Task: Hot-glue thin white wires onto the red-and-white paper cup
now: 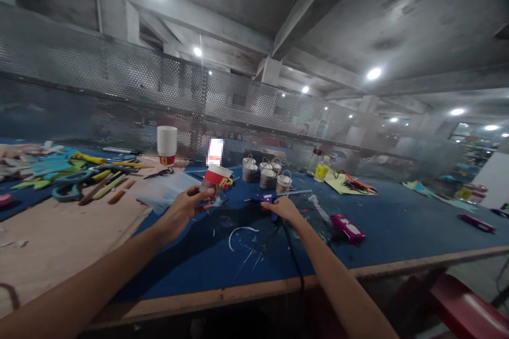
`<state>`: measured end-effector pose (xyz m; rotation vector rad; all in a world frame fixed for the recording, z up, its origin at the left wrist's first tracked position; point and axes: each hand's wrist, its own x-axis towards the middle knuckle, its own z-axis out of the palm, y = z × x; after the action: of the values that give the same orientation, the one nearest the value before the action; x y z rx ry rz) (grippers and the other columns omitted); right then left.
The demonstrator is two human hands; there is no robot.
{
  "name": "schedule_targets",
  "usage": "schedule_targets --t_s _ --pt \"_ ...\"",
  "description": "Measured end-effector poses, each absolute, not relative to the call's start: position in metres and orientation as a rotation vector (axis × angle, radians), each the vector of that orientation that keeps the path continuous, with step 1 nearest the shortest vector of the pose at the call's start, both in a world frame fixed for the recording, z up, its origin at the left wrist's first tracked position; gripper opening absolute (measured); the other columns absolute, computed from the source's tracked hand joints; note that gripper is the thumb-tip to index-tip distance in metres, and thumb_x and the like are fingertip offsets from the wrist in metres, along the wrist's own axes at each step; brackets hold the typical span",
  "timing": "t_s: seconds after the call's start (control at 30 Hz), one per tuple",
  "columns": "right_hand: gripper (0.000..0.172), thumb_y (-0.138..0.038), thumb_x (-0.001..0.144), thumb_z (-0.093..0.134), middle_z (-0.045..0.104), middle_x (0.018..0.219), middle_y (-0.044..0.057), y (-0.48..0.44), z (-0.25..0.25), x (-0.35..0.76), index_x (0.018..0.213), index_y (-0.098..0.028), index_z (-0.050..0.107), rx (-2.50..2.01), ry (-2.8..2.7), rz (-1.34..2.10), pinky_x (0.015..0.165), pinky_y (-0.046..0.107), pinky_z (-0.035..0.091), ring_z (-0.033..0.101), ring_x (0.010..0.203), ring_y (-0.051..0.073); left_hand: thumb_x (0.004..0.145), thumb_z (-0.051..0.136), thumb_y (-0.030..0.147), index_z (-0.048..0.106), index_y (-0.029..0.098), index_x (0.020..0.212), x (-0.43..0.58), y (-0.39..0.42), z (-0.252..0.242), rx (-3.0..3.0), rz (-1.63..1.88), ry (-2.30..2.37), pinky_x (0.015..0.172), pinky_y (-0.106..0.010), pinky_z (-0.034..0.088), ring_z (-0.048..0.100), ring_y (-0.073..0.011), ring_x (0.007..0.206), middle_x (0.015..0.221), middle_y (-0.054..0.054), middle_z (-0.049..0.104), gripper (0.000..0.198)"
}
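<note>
My left hand [189, 208] is closed round a small paper cup [217, 176] with a white rim, a red band and a grey-brown lower part. The cup is held tilted above the blue table mat. To its right, my right hand [283, 207] grips a blue glue gun [258, 198], its nozzle pointing left toward the cup and a small red light showing on its body. A black cord runs from below that hand over the table's front edge. Behind the glue gun stand several little wrapped cups [267, 177] with looped handles.
At left, a stack of paper cups [167, 143] stands behind scissors [67, 190], knives and paper scraps on a wooden board [79, 238]. A purple case [348, 229] lies right of my right hand. A yellow-labelled bottle [322, 168] stands farther back, before the perforated metal screen [246, 106].
</note>
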<state>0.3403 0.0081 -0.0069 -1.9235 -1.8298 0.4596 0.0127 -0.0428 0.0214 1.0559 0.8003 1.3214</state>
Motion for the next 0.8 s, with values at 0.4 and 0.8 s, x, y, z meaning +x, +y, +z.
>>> schedule_targets --t_s 0.4,0.8 --pt "0.029 -0.045 0.098 0.064 0.080 0.112 0.010 -0.022 0.026 0.283 0.109 -0.020 0.073 -1.408 -1.810 0.592 0.094 0.034 0.052 0.074 0.107 0.024 0.067 0.094 0.044 0.072 0.018 0.098 0.025 -0.029 0.014 1.207 1.435 1.020 0.087 -0.034 0.054 0.071 -0.0232 0.095 0.102 -0.009 0.078 0.045" --pt "0.039 -0.054 0.078 0.083 0.068 0.065 -0.003 -0.022 0.020 0.246 0.087 -0.018 0.073 -0.816 -1.516 1.142 0.083 0.033 0.052 0.069 0.070 0.018 0.068 0.094 0.044 0.077 0.019 0.096 0.052 -0.026 0.021 1.178 1.418 0.929 0.093 -0.034 0.053 0.071 -0.0249 0.102 0.105 -0.008 0.079 0.041"
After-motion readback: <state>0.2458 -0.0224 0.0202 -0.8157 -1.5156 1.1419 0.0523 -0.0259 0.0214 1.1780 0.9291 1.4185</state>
